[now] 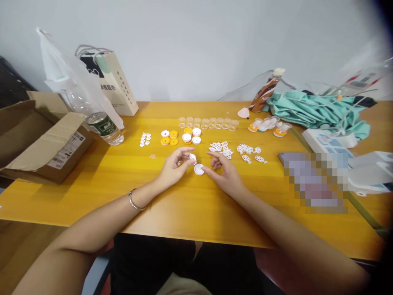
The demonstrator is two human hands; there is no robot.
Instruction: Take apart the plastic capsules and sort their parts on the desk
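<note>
My left hand (177,166) is closed, with a small white openwork plastic piece (193,159) between thumb and fingers. Just below that piece is a round, shallow white cap (199,169), its hollow side up. My right hand (225,174) is beside the cap, thumb tip at its right edge and index finger stretched apart from the thumb. Beyond the hands are white and orange round caps (173,141), some of them stacked. White openwork plastic pieces (221,148) lie in a loose pile, with more of them (245,149) farther right.
Clear little cups (215,123) stand in a row at the back. Small white parts (145,139) and tiny bits (152,156) lie left. An open carton (58,151) and water bottle (104,127) stand far left. Right are assembled pieces (281,130), a drink bottle (265,92) and teal fabric (319,110).
</note>
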